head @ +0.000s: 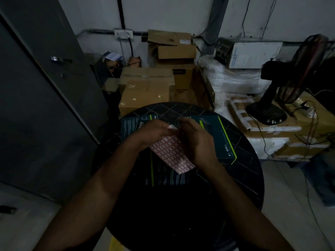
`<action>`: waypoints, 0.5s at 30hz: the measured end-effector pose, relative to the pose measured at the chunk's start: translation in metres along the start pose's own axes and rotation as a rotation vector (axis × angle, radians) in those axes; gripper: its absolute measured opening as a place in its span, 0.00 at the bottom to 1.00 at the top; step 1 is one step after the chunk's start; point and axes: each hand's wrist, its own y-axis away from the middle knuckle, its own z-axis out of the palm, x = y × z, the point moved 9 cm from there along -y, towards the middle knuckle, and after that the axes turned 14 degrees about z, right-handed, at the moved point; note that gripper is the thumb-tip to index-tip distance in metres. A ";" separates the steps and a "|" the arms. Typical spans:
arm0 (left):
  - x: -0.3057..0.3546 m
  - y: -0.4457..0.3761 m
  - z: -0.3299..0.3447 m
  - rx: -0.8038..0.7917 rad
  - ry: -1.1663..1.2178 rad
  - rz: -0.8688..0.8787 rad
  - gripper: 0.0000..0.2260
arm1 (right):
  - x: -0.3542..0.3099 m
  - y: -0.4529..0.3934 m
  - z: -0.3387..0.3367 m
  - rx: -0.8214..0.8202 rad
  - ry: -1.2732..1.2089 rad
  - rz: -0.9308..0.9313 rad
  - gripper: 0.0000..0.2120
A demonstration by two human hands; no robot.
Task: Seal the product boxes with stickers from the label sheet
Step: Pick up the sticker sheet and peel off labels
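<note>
Over the round table (241, 178), the left hand (154, 131) grips the label sheet (170, 154) while the right hand (196, 140) pinches a sticker loose at its top corner, seemingly bound next for a product box (213, 134) flap

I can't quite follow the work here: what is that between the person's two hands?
In the head view, the top edge of the red-printed label sheet sits between the left hand and right hand, its corner curled up white, above the dark product boxes.
</note>
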 end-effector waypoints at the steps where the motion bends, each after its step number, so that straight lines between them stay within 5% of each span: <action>1: 0.000 0.001 0.001 -0.005 0.009 0.000 0.05 | -0.002 0.000 -0.001 0.000 -0.008 -0.014 0.15; 10: 0.002 0.004 0.002 0.003 0.033 -0.034 0.07 | 0.013 0.000 0.004 -0.141 -0.382 0.009 0.06; 15: -0.001 0.005 -0.001 0.027 0.026 -0.055 0.08 | 0.027 -0.003 0.007 -0.251 -0.564 0.139 0.10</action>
